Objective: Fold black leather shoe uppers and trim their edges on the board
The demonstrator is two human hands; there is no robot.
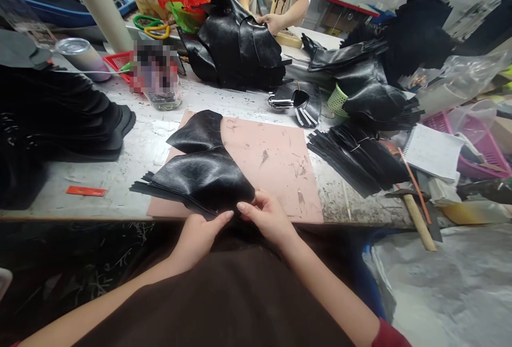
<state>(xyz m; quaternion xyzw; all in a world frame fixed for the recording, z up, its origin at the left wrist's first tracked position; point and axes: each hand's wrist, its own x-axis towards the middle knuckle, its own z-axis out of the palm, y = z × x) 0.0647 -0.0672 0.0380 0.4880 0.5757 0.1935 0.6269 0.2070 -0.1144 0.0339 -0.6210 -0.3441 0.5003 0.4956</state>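
A shiny black leather piece point(204, 176) with a zipper point(176, 193) along its near left edge lies partly on a pink board point(276, 166) at the table's front. My left hand point(204, 232) grips its near edge, the thumb pressed on top and the fingers hidden beneath. My right hand point(268, 216) pinches the near right corner, thumb and bent fingers closed on the leather. Both thumbs almost meet at that corner. The far part of the piece spreads across the board's left side.
Stacked black pieces point(80, 118) stand left, near an orange strip point(86, 191). Black zippers point(360, 158), a hammer point(418, 219) and a notebook point(432, 150) lie right. Behind are a leather pile point(240, 43), white-edged pieces point(298, 102) and a co-worker's hands point(276, 21).
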